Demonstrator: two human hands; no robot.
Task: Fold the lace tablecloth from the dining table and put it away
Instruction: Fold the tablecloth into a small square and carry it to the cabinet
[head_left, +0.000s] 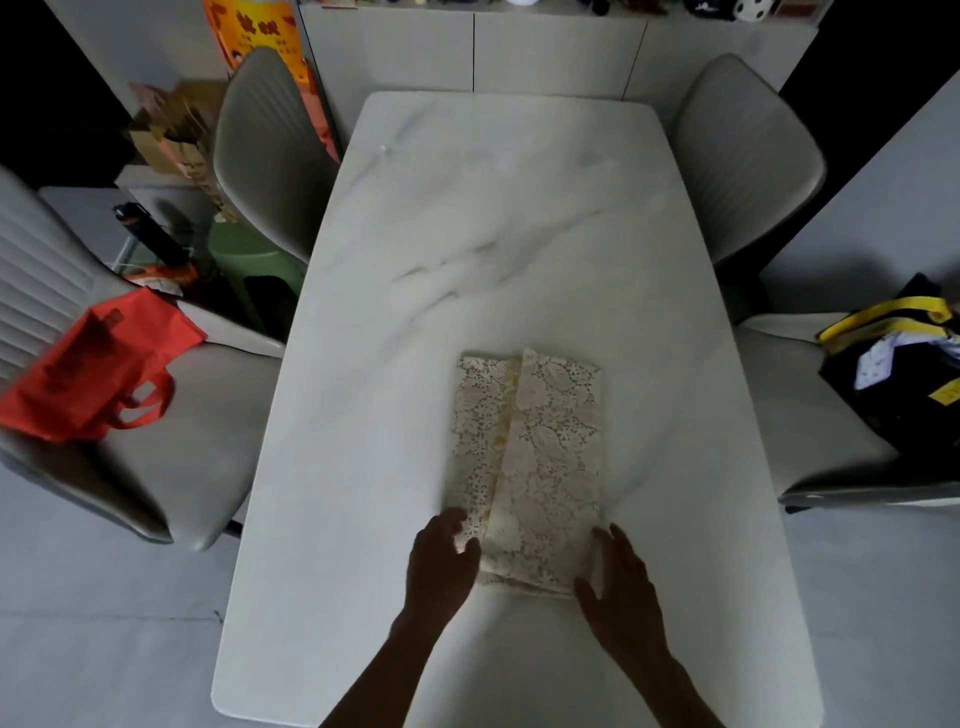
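One lace tablecloth (527, 462), folded into a long narrow strip, lies on the white marble desk (493, 218) near its front edge. Both hands meet its near end: the left hand (441, 558) pinches the left corner, the right hand (621, 587) rests spread against the right corner. A red bag (93, 364) sits on the left chair (171, 467).
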